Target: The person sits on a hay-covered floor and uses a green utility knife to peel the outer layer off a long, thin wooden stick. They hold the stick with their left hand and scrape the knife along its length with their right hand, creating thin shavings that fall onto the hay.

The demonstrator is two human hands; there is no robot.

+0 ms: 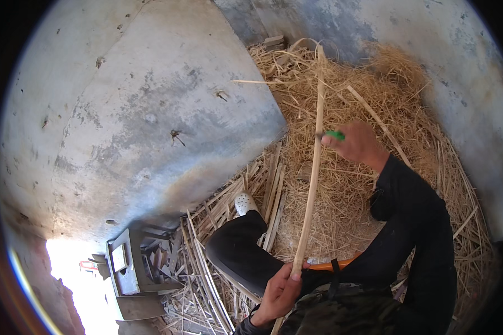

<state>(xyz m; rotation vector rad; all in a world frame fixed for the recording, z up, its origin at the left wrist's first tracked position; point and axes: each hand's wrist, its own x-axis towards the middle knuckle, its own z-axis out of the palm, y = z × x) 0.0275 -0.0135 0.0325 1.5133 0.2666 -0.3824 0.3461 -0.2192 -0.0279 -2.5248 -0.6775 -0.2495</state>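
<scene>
A long, pale strip of wood or split bamboo (311, 195) runs from beside my lap up and away from me, bowing slightly along its length. My left hand (279, 293) is closed around its near part, thumb on top. Higher up, my right hand (359, 146) grips a knife with a green handle (335, 135). Its short dark blade meets the strip's right edge, though the exact contact is too small to make out. Thin shavings curl around the strip's far end.
A heap of straw-coloured shavings (397, 84) covers the floor beneath the strip. Loose strips (274, 195) lie to the left, near my white clog (244, 204). A stained wall (167, 100) rises at left. A grey wooden stand (129, 259) is near the bright doorway at lower left.
</scene>
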